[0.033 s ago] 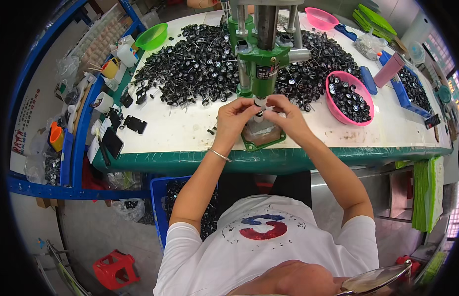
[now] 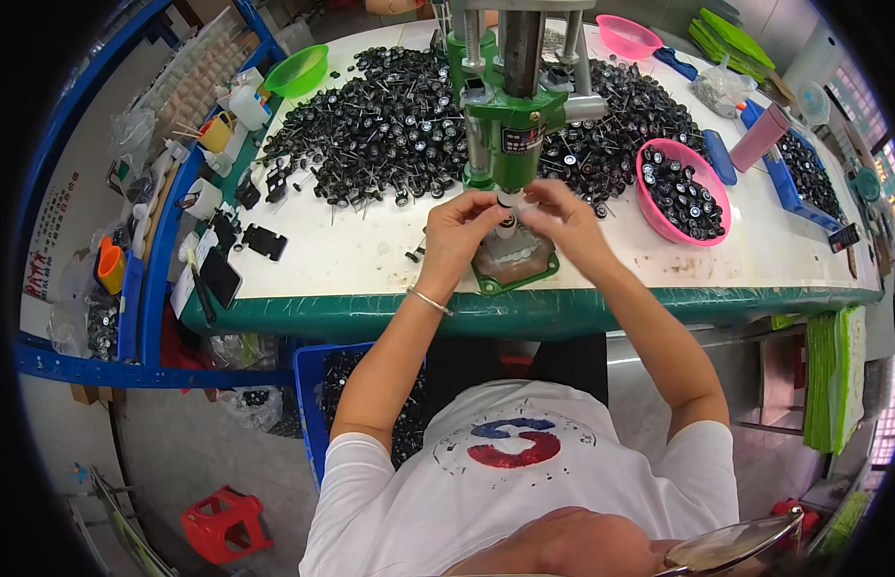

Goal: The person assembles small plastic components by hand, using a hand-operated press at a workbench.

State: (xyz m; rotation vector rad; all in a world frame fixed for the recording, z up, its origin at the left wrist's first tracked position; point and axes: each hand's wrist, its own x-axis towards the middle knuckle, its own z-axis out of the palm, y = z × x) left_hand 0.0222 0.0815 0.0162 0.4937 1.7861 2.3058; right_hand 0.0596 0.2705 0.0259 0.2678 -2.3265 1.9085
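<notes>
Part (image 2: 508, 222), black and small at twelve o'clock, looks light and hard, best pinched by its edge; left hand (image 2: 456, 227) and right hand (image 2: 568, 225) bend close around it, grip unclear.

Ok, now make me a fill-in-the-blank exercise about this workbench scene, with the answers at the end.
The left hand and right hand are at a press painted ____.
A bracelet is worn on the ____.
The bowl of black parts, right of the press, is ____.
The stool at the picture's lower left is ____.

Missing words: green; left wrist; pink; red.
</notes>
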